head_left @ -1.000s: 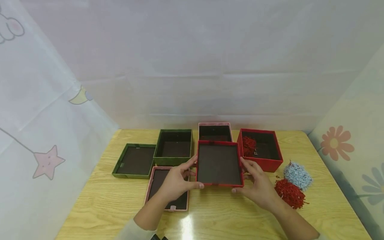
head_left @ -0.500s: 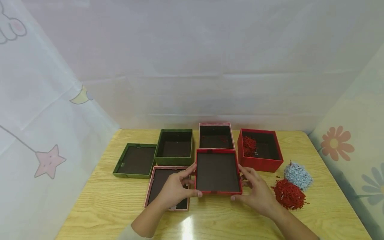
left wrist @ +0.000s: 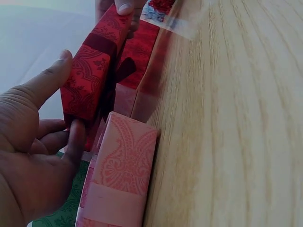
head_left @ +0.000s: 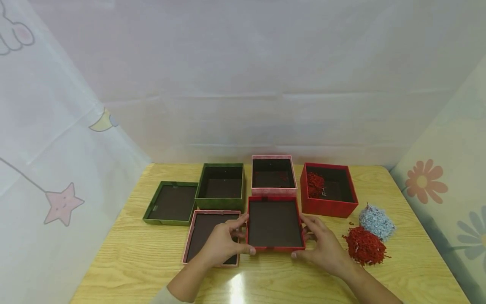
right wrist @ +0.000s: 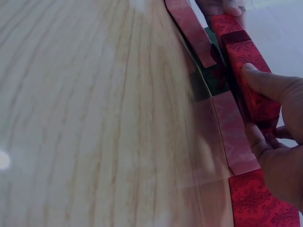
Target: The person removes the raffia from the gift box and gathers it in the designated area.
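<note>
Both hands hold a red box lid (head_left: pixel 275 223), its dark inside facing up. My left hand (head_left: pixel 222 242) grips the left edge, thumb at the near corner and fingers curled beneath. Across from it, my right hand (head_left: pixel 322 244) grips the right edge the same way. Seen from the left wrist, the patterned red lid (left wrist: pixel 87 75) has a dark red ribbon (left wrist: pixel 124 71) hanging under it, and it sits tilted just above the table. The right wrist view shows the lid (right wrist: pixel 253 71) between both hands. A pink lid (head_left: pixel 206 236) lies inside-up beside my left hand.
Behind stand an open green box (head_left: pixel 220 183), a pink box (head_left: pixel 274 173) and a red box (head_left: pixel 329 190) with red shreds inside. A green lid (head_left: pixel 172 202) lies at left. Piles of red paper shreds (head_left: pixel 366 247) and pale blue shreds (head_left: pixel 377 221) sit at right.
Both hands have brought the red lid down and toward the near side, away from the pink box, whose front is now uncovered. The other things stay in place.
</note>
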Motion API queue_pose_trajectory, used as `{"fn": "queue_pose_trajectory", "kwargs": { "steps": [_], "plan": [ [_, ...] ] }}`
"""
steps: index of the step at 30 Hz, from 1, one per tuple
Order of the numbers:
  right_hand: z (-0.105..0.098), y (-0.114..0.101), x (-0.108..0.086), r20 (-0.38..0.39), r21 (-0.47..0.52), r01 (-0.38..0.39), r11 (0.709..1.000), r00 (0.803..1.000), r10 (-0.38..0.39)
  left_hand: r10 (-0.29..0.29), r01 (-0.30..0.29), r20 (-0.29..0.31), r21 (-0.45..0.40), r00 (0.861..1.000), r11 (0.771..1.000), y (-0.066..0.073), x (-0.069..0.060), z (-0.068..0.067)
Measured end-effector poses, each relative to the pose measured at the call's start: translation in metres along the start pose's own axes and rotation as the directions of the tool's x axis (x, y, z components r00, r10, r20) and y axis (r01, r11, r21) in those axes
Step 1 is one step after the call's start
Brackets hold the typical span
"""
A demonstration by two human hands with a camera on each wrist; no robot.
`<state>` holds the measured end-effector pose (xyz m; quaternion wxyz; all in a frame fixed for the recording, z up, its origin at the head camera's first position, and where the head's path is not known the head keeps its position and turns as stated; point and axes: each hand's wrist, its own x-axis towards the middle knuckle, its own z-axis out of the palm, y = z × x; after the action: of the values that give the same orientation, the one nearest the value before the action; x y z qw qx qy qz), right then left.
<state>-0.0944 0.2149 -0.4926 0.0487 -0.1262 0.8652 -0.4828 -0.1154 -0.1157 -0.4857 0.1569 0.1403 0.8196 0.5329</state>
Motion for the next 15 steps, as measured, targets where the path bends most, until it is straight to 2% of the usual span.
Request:
{"fn": "queue_pose_trajectory", "kwargs": {
  "steps": [2,5,10,15],
  "plan": [
    [0.001,0.002,0.0,0.009,-0.015,-0.016,1.0,1.0,0.017,0.019,-0.018,-0.013,0.075,1.0,0.997,-0.001,0.001,0.001],
    [0.001,0.005,-0.001,0.016,-0.032,-0.028,0.999,0.999,0.029,0.026,-0.023,-0.023,0.139,0.999,0.99,-0.003,0.003,0.002],
    [0.003,0.009,-0.001,0.033,-0.055,-0.03,0.998,0.999,0.032,-0.008,0.009,-0.009,0.151,1.0,0.989,-0.005,0.004,0.004],
    [0.005,0.011,-0.001,0.028,-0.082,-0.045,0.996,0.998,0.047,-0.006,0.011,-0.025,0.233,1.0,0.972,-0.006,0.004,0.007]
  ]
}}
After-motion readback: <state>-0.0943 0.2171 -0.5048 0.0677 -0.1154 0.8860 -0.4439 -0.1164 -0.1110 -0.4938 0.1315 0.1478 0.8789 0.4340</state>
